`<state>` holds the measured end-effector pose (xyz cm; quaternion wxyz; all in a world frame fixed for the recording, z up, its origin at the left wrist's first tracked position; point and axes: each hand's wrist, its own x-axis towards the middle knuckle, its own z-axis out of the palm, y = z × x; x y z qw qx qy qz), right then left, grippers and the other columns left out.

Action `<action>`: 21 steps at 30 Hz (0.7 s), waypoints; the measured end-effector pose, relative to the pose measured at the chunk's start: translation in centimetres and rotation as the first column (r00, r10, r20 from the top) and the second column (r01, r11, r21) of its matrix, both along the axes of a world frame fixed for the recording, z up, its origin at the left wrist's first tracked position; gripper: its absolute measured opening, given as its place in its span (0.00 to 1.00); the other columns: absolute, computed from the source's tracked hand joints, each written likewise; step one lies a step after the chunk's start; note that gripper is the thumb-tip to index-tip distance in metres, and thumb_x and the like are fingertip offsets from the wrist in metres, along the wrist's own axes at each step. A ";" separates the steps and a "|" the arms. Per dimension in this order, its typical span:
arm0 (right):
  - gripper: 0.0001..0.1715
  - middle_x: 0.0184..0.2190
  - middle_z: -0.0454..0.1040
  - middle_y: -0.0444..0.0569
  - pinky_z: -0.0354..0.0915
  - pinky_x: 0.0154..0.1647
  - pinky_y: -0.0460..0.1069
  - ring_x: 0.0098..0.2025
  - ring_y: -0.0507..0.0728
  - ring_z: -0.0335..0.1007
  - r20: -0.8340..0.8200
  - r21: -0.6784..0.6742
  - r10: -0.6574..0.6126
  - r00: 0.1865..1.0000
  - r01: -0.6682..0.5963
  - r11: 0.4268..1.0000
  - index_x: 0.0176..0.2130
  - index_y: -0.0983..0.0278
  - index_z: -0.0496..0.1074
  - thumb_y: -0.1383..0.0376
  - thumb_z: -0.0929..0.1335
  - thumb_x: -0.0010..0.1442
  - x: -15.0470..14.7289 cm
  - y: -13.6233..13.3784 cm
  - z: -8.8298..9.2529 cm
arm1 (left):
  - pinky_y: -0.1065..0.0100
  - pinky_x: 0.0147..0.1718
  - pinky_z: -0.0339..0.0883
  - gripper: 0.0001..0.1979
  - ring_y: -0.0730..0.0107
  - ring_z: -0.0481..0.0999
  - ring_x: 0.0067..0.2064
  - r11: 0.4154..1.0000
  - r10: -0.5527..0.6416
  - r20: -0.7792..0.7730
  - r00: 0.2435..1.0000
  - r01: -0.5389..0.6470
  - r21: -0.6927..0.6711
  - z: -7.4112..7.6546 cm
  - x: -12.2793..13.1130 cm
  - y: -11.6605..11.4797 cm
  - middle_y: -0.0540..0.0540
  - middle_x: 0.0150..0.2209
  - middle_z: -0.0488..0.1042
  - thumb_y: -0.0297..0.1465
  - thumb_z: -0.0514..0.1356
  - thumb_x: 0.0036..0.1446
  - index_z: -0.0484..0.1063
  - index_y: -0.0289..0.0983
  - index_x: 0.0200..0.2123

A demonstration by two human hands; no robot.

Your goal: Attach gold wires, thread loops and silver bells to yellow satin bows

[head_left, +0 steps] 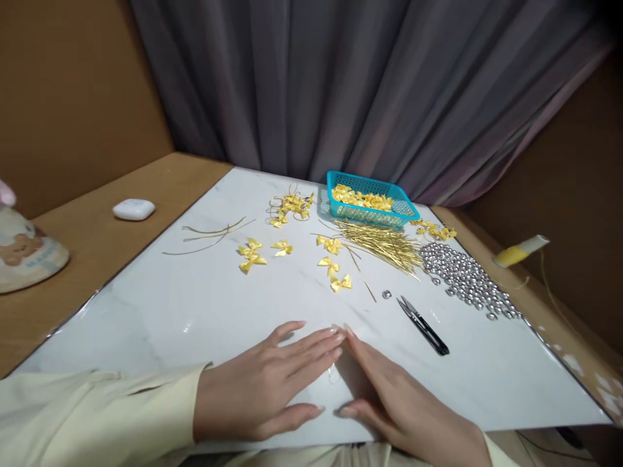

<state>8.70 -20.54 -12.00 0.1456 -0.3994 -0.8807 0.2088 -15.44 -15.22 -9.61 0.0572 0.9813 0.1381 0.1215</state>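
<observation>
My left hand (272,379) lies on the white marbled tabletop sheet (160,318) with its fingers stretched out and holds nothing visible. From the other side, my right hand (402,395) rests with straight fingers, its fingertips meeting those of the left. Between the hands is a thin pale mark (333,373) that I cannot make out. Black thread snips (423,326) lie to the right, beside a single silver round piece (387,294). Ahead are loose yellow ribbon bows (329,265) and a second group of yellow bows (252,254).
A turquoise basket (372,213) holds yellow bows at the back. Near it lie gold cords (384,245), a heap of silver pieces (467,279) and bows with cord loops (292,207). A white case (134,209) and a bear-printed container (29,250) stand left; a yellow-white tube (520,251) lies right.
</observation>
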 end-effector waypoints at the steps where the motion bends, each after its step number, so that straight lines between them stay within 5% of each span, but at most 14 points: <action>1: 0.47 0.64 0.46 0.57 0.53 0.61 0.54 0.64 0.57 0.42 0.001 0.025 0.004 1.000 -0.005 1.000 0.64 0.66 0.26 0.59 0.62 0.61 -0.1 0.1 -0.4 | 0.64 0.59 0.43 0.24 0.67 0.54 0.62 1.000 0.003 0.026 1.000 -0.003 0.016 0.1 0.1 0.0 0.41 0.60 0.57 0.34 0.48 0.63 0.53 0.32 0.60; 8: 0.42 0.61 0.53 0.56 0.54 0.61 0.56 0.63 0.57 0.47 0.045 0.091 -0.079 0.996 0.074 0.993 0.64 0.68 0.27 0.62 0.59 0.64 0.8 -0.4 -1.1 | 0.62 0.59 0.44 0.24 0.66 0.55 0.61 1.000 -0.019 -0.023 1.000 0.019 -0.018 -0.1 0.2 0.5 0.44 0.59 0.59 0.37 0.50 0.61 0.56 0.37 0.59; 14: 0.35 0.52 0.68 0.50 0.61 0.56 0.55 0.57 0.55 0.59 -0.107 0.188 -0.187 0.976 0.205 0.961 0.64 0.62 0.37 0.71 0.57 0.63 2.7 -1.4 -0.5 | 0.63 0.60 0.34 0.20 0.68 0.56 0.61 0.999 -0.032 -0.055 0.998 0.033 0.021 -0.3 0.2 0.8 0.44 0.60 0.57 0.37 0.47 0.63 0.60 0.37 0.56; 21: 0.37 0.60 0.56 0.55 0.58 0.59 0.57 0.61 0.59 0.53 0.084 0.210 -0.159 0.984 0.138 0.968 0.64 0.66 0.36 0.64 0.60 0.63 2.4 0.0 -1.1 | 0.61 0.61 0.34 0.18 0.66 0.64 0.57 0.991 0.057 0.045 0.997 -0.062 0.122 -0.7 -0.1 2.4 0.44 0.53 0.68 0.36 0.50 0.62 0.64 0.38 0.54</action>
